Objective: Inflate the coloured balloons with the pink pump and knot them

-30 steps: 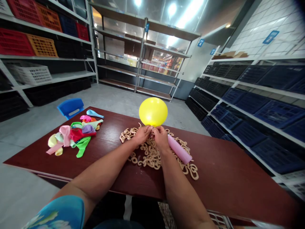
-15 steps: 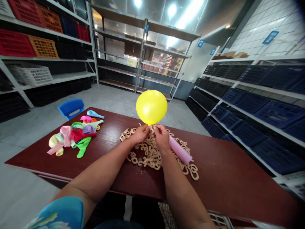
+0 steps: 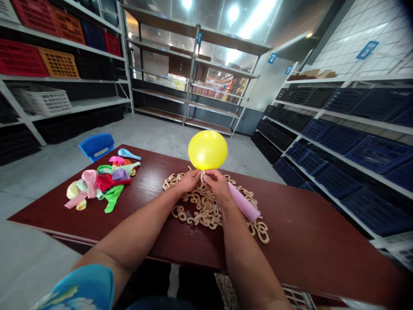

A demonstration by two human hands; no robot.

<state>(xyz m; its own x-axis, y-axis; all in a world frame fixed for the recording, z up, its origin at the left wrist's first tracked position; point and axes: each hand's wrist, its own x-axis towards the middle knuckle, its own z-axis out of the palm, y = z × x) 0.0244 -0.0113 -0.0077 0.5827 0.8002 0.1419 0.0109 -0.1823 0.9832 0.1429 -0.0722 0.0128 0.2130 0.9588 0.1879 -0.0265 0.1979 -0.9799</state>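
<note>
An inflated yellow balloon [image 3: 208, 150] stands above the table with its neck down between my hands. My left hand [image 3: 190, 181] is closed, its fingertips pinching at the balloon's neck. My right hand [image 3: 217, 184] is closed too, thumb and finger at the same neck from the other side. A tan curled piece [image 3: 202, 177] shows between the fingertips, just under the balloon; how it joins the neck is hidden. Below both hands lies a heap of tan hooked, ring-like pieces [image 3: 209, 215]. Beside my right wrist, a pink tube [image 3: 244, 201] rests on the heap.
Several limp balloons [image 3: 105, 180] in mixed colours lie on the left of the brown table [image 3: 300, 228]. Past its far left edge stands a blue chair [image 3: 97, 146]. Shelves with red crates [image 3: 21, 58] are at left, and dark blue crates [image 3: 371, 150] fill shelves at right.
The yellow balloon has dropped slightly and shifted a little right. My fingers have moved slightly at its neck, and more of the tan curled piece shows below it.
</note>
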